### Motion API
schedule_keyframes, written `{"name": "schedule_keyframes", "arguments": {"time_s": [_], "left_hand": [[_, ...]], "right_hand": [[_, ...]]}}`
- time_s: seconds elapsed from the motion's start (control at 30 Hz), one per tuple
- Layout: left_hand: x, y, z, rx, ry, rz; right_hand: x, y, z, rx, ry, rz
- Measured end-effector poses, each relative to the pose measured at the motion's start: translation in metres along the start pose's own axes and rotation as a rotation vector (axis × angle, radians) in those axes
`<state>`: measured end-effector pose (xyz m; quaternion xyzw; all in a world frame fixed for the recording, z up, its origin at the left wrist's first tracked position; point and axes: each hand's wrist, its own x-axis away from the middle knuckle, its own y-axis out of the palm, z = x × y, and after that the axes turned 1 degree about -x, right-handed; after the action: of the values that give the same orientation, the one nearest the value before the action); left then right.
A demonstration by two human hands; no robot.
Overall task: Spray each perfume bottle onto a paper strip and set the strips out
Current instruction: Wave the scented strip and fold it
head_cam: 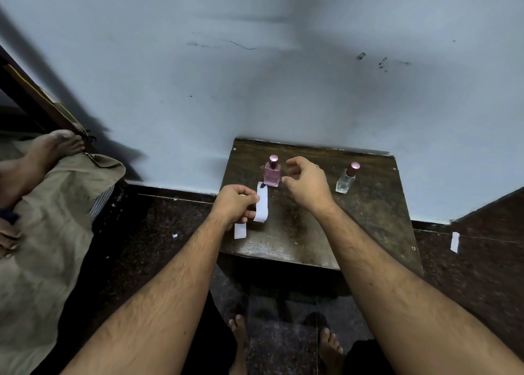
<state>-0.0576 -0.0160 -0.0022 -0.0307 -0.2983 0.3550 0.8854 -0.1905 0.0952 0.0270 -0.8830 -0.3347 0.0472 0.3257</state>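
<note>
A pink perfume bottle (272,172) with a pink cap stands upright at the back of a small dark wooden table (368,218). A clear bottle (346,179) with a pink cap stands to its right. My left hand (236,203) pinches a white paper strip (262,201) just in front of the pink bottle. A second white strip (240,230) shows below that hand, near the table's left edge. My right hand (304,183) hovers between the two bottles, fingers curled apart, holding nothing.
The table stands against a pale blue wall (255,76). A white strip (454,242) and a paper scrap (175,235) lie on the dark floor. Another person's feet (42,159) rest on a beige cloth (42,247) at left. My own feet (329,343) show below the table.
</note>
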Motion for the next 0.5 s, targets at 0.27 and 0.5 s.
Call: {"name": "schedule_keyframes", "arguments": {"time_s": [0.27, 0.5], "left_hand": [[-0.024, 0.009, -0.004, -0.111, -0.063, 0.028], [-0.028, 0.019, 0.008, -0.211, -0.089, 0.054]], "right_hand": [[-0.02, 0.016, -0.006, 0.171, -0.064, -0.065], [-0.026, 0.019, -0.003, 0.177, -0.112, -0.008]]}}
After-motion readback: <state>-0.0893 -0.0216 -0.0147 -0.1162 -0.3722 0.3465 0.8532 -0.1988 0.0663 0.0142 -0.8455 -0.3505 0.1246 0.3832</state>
